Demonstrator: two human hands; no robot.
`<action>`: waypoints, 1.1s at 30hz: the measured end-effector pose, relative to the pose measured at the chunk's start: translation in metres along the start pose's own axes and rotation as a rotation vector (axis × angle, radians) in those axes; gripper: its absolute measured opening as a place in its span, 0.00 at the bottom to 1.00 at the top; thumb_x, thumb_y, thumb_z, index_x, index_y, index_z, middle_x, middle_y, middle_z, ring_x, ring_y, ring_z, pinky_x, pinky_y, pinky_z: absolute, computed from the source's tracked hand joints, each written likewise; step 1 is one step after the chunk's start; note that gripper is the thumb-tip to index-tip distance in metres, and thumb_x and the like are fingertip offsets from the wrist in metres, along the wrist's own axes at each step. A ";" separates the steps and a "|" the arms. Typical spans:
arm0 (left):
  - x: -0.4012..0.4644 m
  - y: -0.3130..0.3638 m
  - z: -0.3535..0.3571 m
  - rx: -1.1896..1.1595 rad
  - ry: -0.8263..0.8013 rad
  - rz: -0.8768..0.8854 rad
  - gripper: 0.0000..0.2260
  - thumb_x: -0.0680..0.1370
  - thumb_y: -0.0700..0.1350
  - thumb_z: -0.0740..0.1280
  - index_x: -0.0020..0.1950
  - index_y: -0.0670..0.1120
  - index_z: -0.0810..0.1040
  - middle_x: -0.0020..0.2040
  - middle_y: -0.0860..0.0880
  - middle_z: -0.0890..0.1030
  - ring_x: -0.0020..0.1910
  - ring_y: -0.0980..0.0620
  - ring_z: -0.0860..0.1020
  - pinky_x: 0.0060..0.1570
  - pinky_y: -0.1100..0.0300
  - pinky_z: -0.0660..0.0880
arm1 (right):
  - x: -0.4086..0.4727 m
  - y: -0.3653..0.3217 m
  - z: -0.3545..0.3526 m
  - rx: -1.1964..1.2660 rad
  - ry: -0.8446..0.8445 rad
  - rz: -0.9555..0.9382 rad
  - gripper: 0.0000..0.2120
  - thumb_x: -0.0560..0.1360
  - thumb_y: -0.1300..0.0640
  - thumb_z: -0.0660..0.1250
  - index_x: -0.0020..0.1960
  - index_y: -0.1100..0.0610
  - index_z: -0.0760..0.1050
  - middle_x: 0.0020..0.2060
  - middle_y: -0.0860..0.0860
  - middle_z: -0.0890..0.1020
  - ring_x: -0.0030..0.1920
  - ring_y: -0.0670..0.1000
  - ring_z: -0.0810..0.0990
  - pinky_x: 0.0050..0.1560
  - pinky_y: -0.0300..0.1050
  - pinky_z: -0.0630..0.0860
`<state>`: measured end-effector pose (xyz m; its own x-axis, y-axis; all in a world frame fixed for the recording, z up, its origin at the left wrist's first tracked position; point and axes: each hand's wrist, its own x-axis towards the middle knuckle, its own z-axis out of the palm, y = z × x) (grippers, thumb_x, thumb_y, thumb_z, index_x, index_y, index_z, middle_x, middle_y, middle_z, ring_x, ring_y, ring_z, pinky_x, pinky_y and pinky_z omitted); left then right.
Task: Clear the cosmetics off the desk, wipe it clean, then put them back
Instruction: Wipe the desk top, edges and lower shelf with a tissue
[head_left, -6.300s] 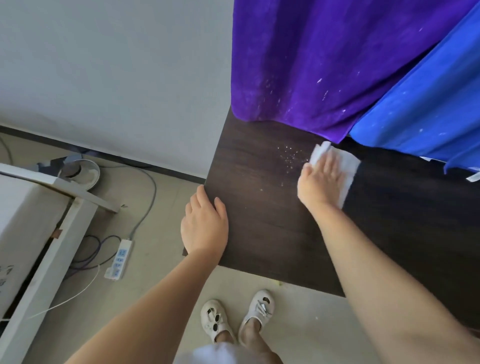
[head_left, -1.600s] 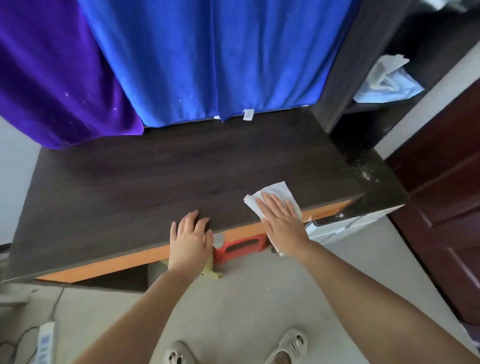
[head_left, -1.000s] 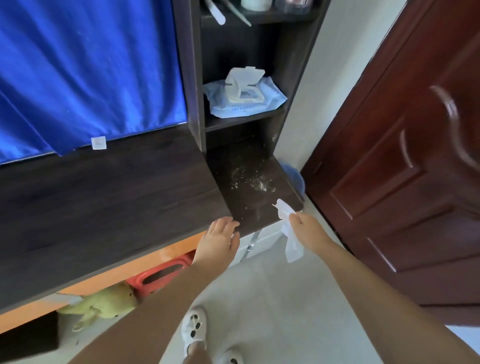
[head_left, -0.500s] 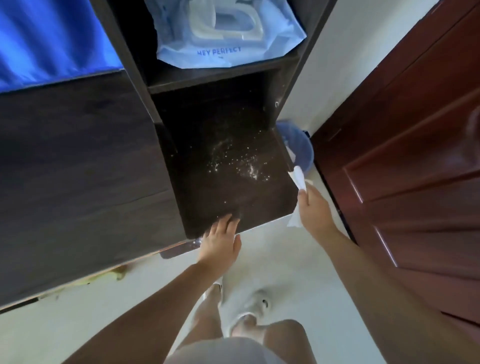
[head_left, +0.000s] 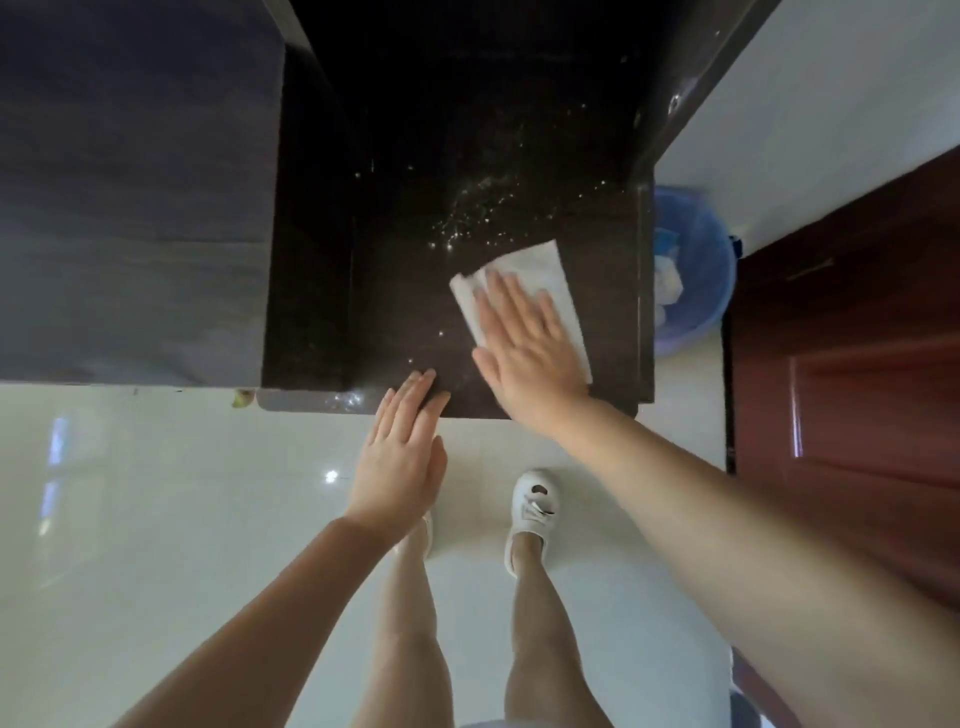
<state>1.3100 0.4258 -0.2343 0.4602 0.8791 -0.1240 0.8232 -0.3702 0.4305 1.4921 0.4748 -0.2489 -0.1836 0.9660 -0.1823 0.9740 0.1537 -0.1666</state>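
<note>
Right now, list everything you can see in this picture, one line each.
desk: one, dark brown, upper left
lower shelf: one, near-black, centre, beside the desk
crumbs: scattered, white, on the lower shelf beyond the wipe
wipe: one, white, flat on the lower shelf under the right hand
bin: one, blue, on the floor right of the shelf, white scraps inside
door: one, reddish brown, right edge
floor: pale glossy tile, below
shoes: white, one clear, the other mostly hidden
left hand: flat, fingertips on the shelf's front edge
right hand: flat, pressing the wipe
</note>
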 end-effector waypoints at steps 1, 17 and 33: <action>-0.005 0.005 0.000 -0.026 0.020 -0.047 0.19 0.74 0.39 0.56 0.65 0.39 0.68 0.68 0.38 0.69 0.70 0.46 0.60 0.72 0.53 0.50 | -0.025 -0.011 0.006 -0.018 -0.018 -0.146 0.28 0.79 0.47 0.44 0.75 0.59 0.49 0.75 0.56 0.55 0.75 0.56 0.53 0.75 0.55 0.48; -0.019 0.007 -0.006 -0.280 0.170 -0.177 0.20 0.76 0.40 0.52 0.68 0.44 0.62 0.67 0.39 0.70 0.66 0.48 0.63 0.67 0.65 0.54 | 0.007 -0.056 0.007 -0.056 -0.024 -0.286 0.29 0.76 0.50 0.45 0.74 0.56 0.45 0.74 0.53 0.61 0.74 0.52 0.58 0.74 0.53 0.50; 0.085 -0.011 0.003 0.027 0.231 -0.096 0.18 0.76 0.42 0.54 0.65 0.39 0.66 0.65 0.37 0.72 0.69 0.45 0.62 0.71 0.46 0.53 | 0.043 -0.005 -0.016 -0.003 -0.082 -0.170 0.26 0.76 0.48 0.35 0.72 0.53 0.33 0.73 0.48 0.37 0.74 0.47 0.35 0.74 0.48 0.35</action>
<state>1.3410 0.5042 -0.2527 0.2939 0.9547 0.0459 0.8696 -0.2870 0.4018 1.4814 0.5188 -0.2400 -0.3556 0.9058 -0.2303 0.9284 0.3139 -0.1990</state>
